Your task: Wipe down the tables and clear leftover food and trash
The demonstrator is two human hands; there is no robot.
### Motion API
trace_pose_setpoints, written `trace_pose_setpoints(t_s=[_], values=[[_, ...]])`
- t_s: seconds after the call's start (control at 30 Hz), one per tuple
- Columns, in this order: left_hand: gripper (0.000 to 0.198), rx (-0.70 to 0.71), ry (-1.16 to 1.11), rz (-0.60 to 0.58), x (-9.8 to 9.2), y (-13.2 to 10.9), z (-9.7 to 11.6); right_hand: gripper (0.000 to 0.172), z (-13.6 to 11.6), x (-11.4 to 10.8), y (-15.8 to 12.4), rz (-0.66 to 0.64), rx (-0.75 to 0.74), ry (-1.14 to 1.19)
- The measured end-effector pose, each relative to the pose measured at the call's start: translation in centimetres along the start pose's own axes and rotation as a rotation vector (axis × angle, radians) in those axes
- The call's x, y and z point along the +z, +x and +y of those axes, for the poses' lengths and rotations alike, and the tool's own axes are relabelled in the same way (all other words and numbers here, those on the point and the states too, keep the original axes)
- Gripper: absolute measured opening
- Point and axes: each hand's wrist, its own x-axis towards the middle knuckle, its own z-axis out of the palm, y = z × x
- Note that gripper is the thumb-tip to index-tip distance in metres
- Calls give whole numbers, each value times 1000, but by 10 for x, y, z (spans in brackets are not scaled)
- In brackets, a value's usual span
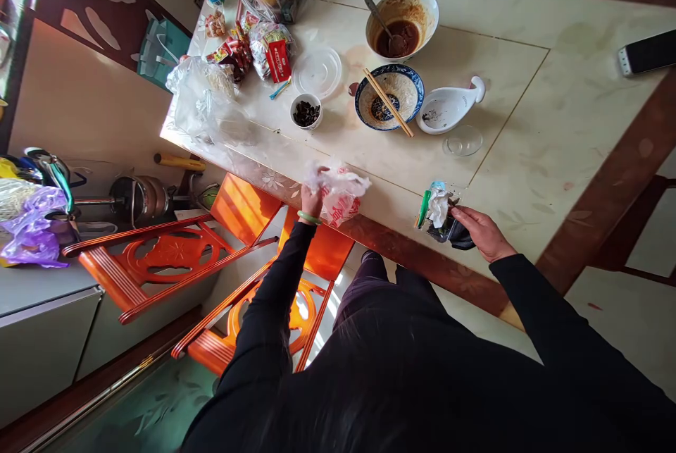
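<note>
The left hand [311, 203], at the centre of the frame, wears a pale green bangle [309, 218] at the wrist. Its fingers are closed on a thin plastic bag [344, 198], white with red print, which hangs at the near edge of the worktop [560, 129].

The right hand [484, 231] is located right of centre, above the near part of the worktop. Its fingers grasp the right side of a dark bundle [460, 233]. A crumpled white tissue [439, 208] and a green strip [424, 208] show at the bundle's left; the bundle's exact make-up cannot be told.

Upper centre: a large bowl [416, 1], white and smeared inside, contains brown liquid and a spoon [377, 13]. Directly below it, a blue-rimmed bowl [364, 95] carries a pair of chopsticks [385, 97] laid across its rim. A white handled dish [455, 106] stands at its right side, with a clear round dish [463, 141] just below.

Left of the bowls: a small white cup [293, 113] contains dark pieces; a translucent lid [320, 72] lies just above it.

Lower left: orange wooden chairs [246, 210] stand beside the worktop.
</note>
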Motion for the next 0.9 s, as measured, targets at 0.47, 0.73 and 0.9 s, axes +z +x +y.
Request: trace_pose_setpoints(t_s=[0.47,0.73,0.9], values=[[111,169,830,-309,18,-91,-53,70,3,15,3,-76,-3,-29],[29,-69,441,114,45,-61,-37,68,-4,24,-1,-74,-3,-34],[14,-104,-13,159,17,-28,-24,74,-2,26,-2,-72,-10,-22]])
